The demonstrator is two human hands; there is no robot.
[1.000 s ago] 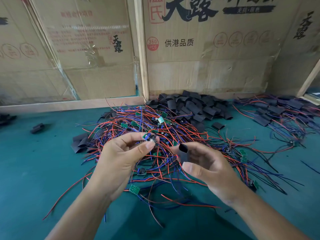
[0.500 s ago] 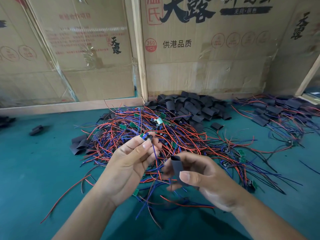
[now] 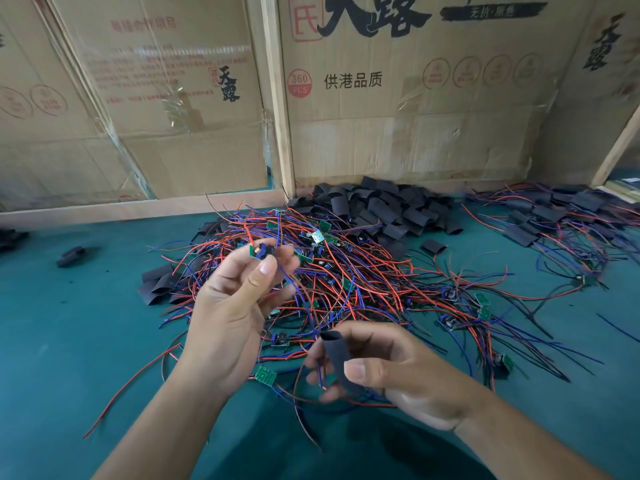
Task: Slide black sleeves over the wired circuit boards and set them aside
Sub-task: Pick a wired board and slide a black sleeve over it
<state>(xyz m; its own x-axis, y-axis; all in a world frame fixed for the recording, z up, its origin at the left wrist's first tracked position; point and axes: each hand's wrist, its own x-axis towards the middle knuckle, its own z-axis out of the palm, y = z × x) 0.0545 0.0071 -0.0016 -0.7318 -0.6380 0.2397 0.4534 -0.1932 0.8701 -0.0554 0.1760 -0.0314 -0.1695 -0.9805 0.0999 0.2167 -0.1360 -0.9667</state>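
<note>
Small green circuit board (image 3: 258, 250) with a dark component, trailing thin red and blue wires, pinched at fingertips of left hand (image 3: 230, 306), raised above the tangle. Matte black sleeve (image 3: 337, 358), a flattened soft tube, gripped between thumb and curled fingers of right hand (image 3: 391, 372), nearer and lower, one blue wire end at its near side (whether inside the tube, cannot tell). Beneath, a heap of wired boards (image 3: 346, 282) on the teal worktop (image 3: 69, 341). Far behind, piled loose sleeves (image 3: 384, 209); far right, sleeved boards (image 3: 554, 216). Cardboard boxes (image 3: 415, 98) along the back. Hands apart.
</note>
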